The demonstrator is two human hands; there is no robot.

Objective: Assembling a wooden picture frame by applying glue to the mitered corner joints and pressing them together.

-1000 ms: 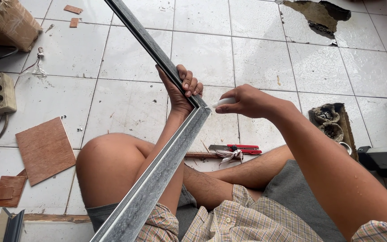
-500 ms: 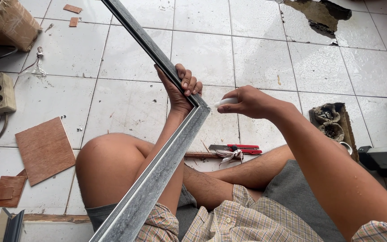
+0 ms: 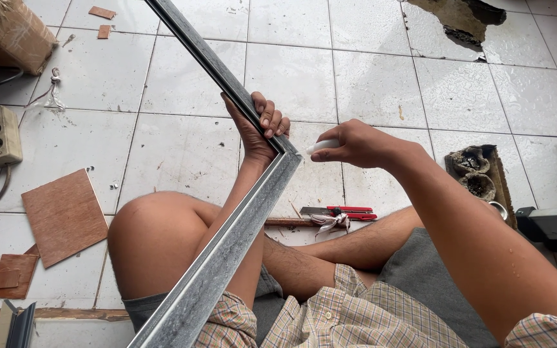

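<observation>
2 hands met at the grey frame corner [image 3: 285, 158]: left hand [image 3: 259, 132] clamped it, right hand [image 3: 356, 145] pinched a white tube [image 3: 323, 145], so a slackened grip risked opening the joint.

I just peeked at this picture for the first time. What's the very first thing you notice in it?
A long grey frame bent at a corner runs through the middle, and the left hand grips it right at the corner. The right hand holds a small white thing with its tip up to that corner. Behind, on the white tile floor, lies a red-handled cutter.
</observation>
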